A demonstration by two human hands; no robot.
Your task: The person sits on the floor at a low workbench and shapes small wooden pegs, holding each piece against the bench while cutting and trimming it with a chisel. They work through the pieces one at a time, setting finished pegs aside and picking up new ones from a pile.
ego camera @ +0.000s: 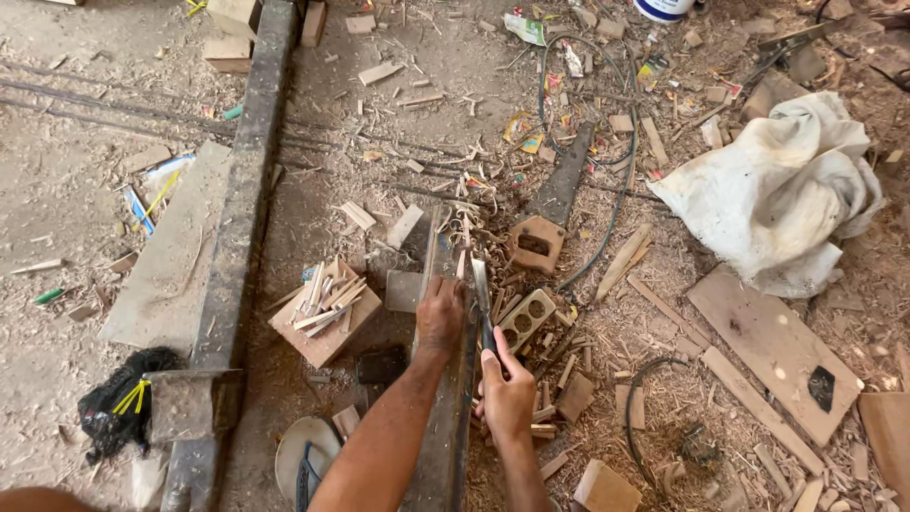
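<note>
Steel-bladed chisel [481, 284] clenched in right hand [507, 393]; left hand [440, 313] pressing flat, open, on long grey wooden plank [445, 417]; best kept behind the edge.

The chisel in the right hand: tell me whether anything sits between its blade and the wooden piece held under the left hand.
Nothing visible does. The right hand holds the chisel with its blade alongside the wooden piece that the left hand presses down; only loose shavings lie around them.

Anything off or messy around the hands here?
Yes: wood offcuts and shavings litter the floor around both hands, a handsaw lies loose among them, and a cable snakes through the debris.
</note>
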